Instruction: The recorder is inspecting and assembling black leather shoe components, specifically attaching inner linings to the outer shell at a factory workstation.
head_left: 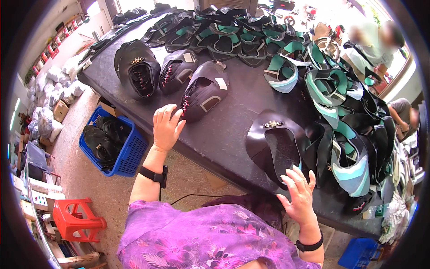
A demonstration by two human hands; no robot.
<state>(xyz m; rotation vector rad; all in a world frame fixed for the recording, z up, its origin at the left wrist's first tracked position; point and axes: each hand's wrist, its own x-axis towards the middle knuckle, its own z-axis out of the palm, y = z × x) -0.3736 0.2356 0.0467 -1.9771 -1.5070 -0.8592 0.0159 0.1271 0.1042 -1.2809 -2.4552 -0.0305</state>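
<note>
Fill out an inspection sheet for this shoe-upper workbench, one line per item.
Surface: dark worktable, mostly covered at the back and right.
Job's things: black shoe upper with metal buckle at the near edge; stack of black uppers by the left hand.
Clutter: heap of teal-and-black uppers.
Grippers: left hand open at the stack; right hand open, fingertips at the buckled upper.
Cables: black cord under the table edge.
Surroundings: blue basket of black pieces, red stool, another person beyond the table.
</note>
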